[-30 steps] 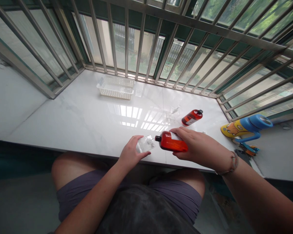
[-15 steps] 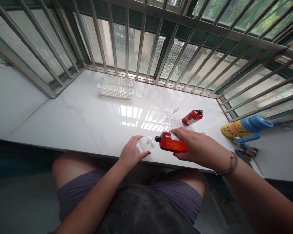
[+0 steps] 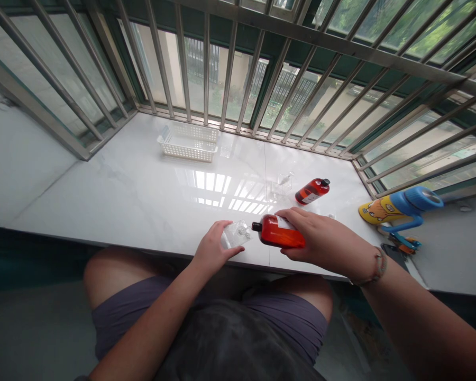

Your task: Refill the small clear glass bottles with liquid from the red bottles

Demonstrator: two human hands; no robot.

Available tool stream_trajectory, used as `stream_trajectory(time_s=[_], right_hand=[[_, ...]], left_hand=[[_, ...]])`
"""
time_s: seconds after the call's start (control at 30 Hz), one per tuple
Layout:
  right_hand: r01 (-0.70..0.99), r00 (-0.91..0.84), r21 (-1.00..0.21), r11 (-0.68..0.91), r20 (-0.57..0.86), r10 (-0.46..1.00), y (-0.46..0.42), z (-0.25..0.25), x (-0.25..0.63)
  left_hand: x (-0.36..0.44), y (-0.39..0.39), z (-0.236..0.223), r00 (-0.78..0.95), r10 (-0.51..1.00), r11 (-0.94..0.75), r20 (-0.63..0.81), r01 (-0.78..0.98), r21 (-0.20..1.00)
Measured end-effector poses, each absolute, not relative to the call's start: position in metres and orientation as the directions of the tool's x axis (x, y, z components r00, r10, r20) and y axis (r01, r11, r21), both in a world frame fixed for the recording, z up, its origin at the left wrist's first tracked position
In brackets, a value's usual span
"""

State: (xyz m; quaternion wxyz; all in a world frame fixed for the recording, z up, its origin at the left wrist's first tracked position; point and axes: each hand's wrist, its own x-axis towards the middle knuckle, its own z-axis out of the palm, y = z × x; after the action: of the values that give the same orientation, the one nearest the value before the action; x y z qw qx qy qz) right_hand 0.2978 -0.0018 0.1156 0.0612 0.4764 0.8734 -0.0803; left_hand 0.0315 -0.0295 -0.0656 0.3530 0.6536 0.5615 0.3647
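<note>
My left hand [image 3: 214, 244] is closed around a small clear bottle [image 3: 237, 234] near the counter's front edge, its opening facing up. In my right hand [image 3: 315, 235] an orange-red bottle [image 3: 280, 231] with a white label lies tipped on its side. Its uncapped black-threaded neck points left, close to the clear bottle's opening. Whether liquid is running between them is hard to make out. Beyond my right hand a second orange-red bottle [image 3: 310, 192] with a black cap stands on the counter. Some clear plastic pieces [image 3: 282, 182] are to the left of it.
A white perforated basket [image 3: 188, 145] sits at the back left of the white counter [image 3: 135, 190]. At the right are a yellow and blue water bottle [image 3: 396, 206], a dark phone [image 3: 394, 253] and a small blue-orange item [image 3: 408, 243]. Metal window bars [image 3: 224, 74] close off the back.
Almost nothing differs. Both hands hold their bottles in the same places, with the orange-red one still tipped toward the clear one.
</note>
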Motion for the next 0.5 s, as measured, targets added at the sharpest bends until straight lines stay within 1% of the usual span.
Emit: stream_trajectory(time_s=[0.5], right_hand=[[0.84,-0.542,-0.081,0.537,-0.179,0.821,-0.0028,0.1154,0.2979]], left_hand=[[0.0323,-0.0294,-0.0666,0.109,0.992,-0.111,0.067,0.473,0.874]])
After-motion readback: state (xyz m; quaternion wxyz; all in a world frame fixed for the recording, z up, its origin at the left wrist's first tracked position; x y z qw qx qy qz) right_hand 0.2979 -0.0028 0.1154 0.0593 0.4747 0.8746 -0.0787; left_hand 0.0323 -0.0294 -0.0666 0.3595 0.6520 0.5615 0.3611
